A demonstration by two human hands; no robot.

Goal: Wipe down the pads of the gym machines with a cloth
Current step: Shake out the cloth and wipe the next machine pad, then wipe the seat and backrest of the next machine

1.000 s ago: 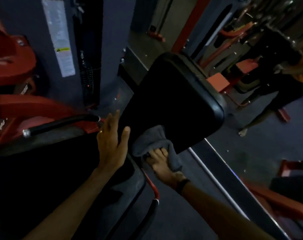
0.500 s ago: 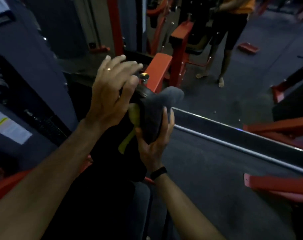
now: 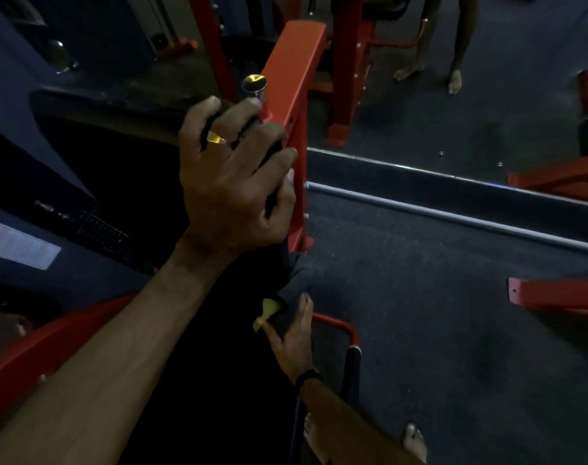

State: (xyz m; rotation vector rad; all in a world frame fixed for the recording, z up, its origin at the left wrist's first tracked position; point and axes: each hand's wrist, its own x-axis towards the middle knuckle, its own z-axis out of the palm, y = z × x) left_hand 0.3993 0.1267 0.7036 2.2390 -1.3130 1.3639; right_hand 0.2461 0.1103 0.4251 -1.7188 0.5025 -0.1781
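Observation:
The black pad (image 3: 225, 330) of the machine runs edge-on down the middle of the head view, very dark. My left hand (image 3: 232, 176), with a gold ring, curls its fingers over the pad's upper end, beside the orange frame post (image 3: 296, 78) and just below a chrome knob (image 3: 254, 83). Lower down, my right hand (image 3: 291, 337) grips a dark grey cloth (image 3: 299, 273) with a yellow corner and holds it against the pad's right side. A black band sits on that wrist.
A dark grey weight-stack cover (image 3: 17, 243) with a label fills the left. A steel rail (image 3: 453, 216) crosses the carpet on the right, with red frame bars (image 3: 554, 293) beyond. Another person's bare feet (image 3: 453, 82) stand at the top. A red handle (image 3: 351, 330) bends beside my right hand.
My right hand has slid the cloth down the pad's side, from near the top to well below my left hand. My left hand has closed over the pad's upper end.

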